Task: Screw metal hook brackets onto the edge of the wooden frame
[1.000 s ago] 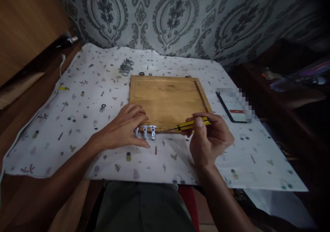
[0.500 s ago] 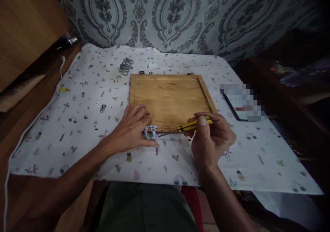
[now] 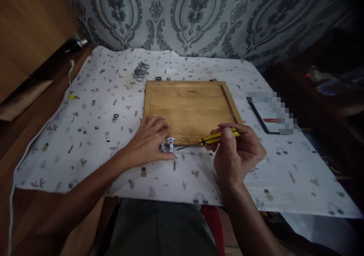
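A framed wooden board (image 3: 192, 108) lies flat on the cloth-covered table. At its near edge, left of the middle, my left hand (image 3: 152, 138) has its fingers and thumb closed on a shiny silver metal fitting (image 3: 171, 145). The fitting's left part is hidden by the fingers. In my right hand (image 3: 236, 149) is a yellow and black screwdriver (image 3: 217, 136), gripped by its handle. Its thin shaft points left, with the tip just short of the fitting, over the near edge. A few small dark marks line that edge.
Several grey metal pieces (image 3: 141, 71) lie in a pile behind the board at left. A small ring-shaped piece (image 3: 115, 118) rests left of the board. A phone (image 3: 269, 115), partly blurred, lies at right. A white cable (image 3: 34, 136) runs along the left edge.
The whole view has shifted slightly, so everything sits a little to the right. Both hands keep their grips, and the screwdriver tip stays near the fitting.
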Demonstrator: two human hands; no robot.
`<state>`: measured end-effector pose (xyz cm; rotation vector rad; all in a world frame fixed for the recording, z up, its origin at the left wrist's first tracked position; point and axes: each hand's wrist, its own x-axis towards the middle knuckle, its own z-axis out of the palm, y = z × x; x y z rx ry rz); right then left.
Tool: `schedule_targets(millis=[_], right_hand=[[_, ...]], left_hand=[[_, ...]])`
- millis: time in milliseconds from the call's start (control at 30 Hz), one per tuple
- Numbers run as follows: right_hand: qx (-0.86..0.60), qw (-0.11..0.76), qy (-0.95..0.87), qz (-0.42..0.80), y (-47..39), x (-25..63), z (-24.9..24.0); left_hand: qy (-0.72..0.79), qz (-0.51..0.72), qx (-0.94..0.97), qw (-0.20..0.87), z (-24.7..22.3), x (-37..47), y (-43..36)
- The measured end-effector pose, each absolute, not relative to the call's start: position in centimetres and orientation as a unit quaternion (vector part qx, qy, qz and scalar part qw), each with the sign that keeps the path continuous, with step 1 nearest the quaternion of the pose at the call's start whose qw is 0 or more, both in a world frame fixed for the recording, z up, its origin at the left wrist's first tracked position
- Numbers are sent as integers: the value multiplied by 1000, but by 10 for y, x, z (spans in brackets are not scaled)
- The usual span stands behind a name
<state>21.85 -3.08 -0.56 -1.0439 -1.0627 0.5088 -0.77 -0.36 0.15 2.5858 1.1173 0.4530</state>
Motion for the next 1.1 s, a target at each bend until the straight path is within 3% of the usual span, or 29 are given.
schedule_targets(millis=[833, 1100], right_hand=[[-471, 710, -471, 228, -29, 218, -5], [-462, 704, -510, 175, -29, 210, 3]], left_hand=[[397, 152, 891, 159, 3, -4, -5], [401, 148, 891, 150, 3, -2, -5]])
